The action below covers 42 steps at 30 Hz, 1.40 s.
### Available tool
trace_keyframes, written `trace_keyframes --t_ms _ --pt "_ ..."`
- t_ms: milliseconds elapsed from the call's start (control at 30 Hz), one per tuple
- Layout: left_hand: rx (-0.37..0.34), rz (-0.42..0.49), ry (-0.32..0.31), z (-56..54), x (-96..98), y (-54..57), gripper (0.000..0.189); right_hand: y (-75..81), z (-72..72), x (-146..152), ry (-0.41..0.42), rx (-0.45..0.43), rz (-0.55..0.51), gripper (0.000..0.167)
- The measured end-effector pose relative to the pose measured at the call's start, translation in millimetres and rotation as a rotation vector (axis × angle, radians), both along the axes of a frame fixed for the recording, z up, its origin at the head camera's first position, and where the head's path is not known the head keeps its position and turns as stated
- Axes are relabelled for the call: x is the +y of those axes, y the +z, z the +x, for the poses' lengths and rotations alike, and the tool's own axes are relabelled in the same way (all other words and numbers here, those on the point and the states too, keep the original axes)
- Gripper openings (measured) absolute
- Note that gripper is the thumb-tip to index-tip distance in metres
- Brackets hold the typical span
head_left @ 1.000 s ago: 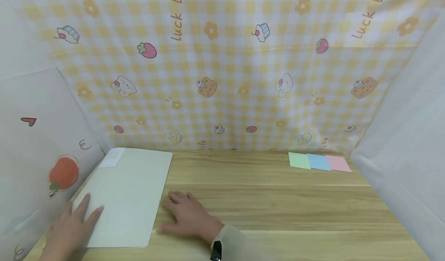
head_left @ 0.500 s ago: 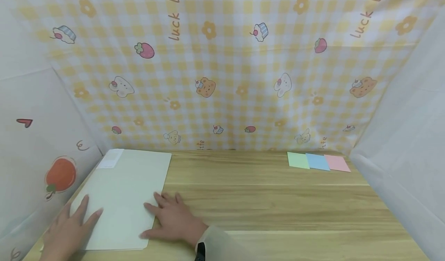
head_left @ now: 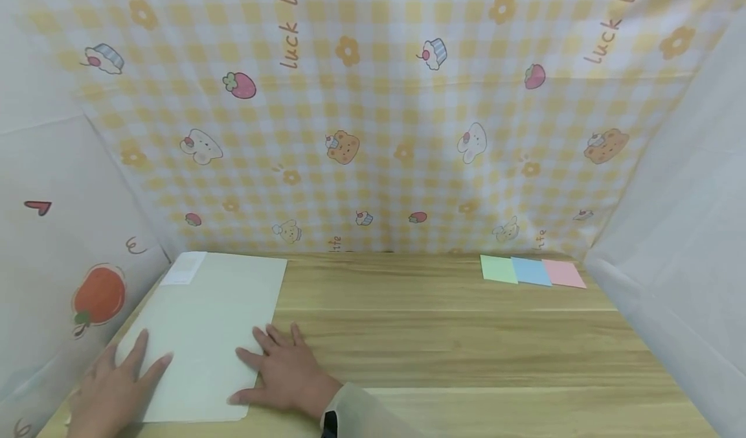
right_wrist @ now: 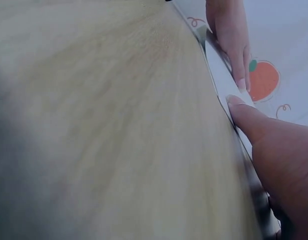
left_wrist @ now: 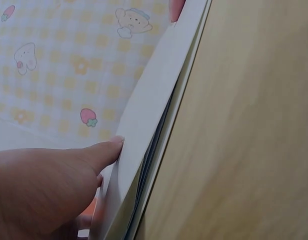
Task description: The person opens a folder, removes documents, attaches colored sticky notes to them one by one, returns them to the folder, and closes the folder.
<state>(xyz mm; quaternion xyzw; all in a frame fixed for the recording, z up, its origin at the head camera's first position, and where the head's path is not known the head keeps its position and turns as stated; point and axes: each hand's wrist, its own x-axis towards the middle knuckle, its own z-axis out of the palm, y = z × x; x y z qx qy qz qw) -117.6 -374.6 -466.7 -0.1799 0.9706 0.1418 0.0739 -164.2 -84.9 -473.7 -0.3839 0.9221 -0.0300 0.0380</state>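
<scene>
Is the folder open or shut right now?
Shut: the folder has its cover down over dark layers, the left wrist view showing only a narrow gap along one edge.

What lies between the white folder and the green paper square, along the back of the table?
Only bare wooden tabletop lies between the white folder and the green square; the head view shows it.

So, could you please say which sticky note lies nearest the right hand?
The green sticky note, leftmost; the blue one and pink one lie farther right.
</scene>
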Motion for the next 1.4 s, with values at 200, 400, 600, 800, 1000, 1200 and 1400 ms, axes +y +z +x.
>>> trace_keyframes --t_ms 200,400,600,800,1000,1200,1400 --pt "-0.031 0.002 0.015 -0.2 7.2 0.1 0.099 -3.4 -1.4 8.5 0.009 -0.028 -0.023 0.072" --pt "-0.047 -0.014 0.003 -0.8 18.5 -3.1 0.102 -2.9 -1.3 24.8 0.031 -0.064 -0.066 0.072" --pt "-0.035 0.009 -0.017 0.8 32.9 -5.4 0.101 -3.7 -1.7 43.7 0.055 -0.07 -0.108 0.073" --pt "-0.028 0.031 -0.039 4.8 48.3 -2.6 0.1 -8.8 -2.0 59.3 0.077 -0.041 -0.12 0.073" --pt "-0.015 0.013 -0.066 9.2 65.3 1.3 0.098 -9.8 -0.6 73.4 0.086 -0.046 -0.126 0.073" --pt "0.018 0.017 -0.099 11.0 85.6 0.9 0.094 -9.7 0.4 90.5 0.083 -0.057 -0.139 0.075" --pt "0.059 0.039 -0.126 11.2 106.4 -2.3 0.092 -7.2 -0.5 110.5 0.08 -0.072 -0.164 0.076"
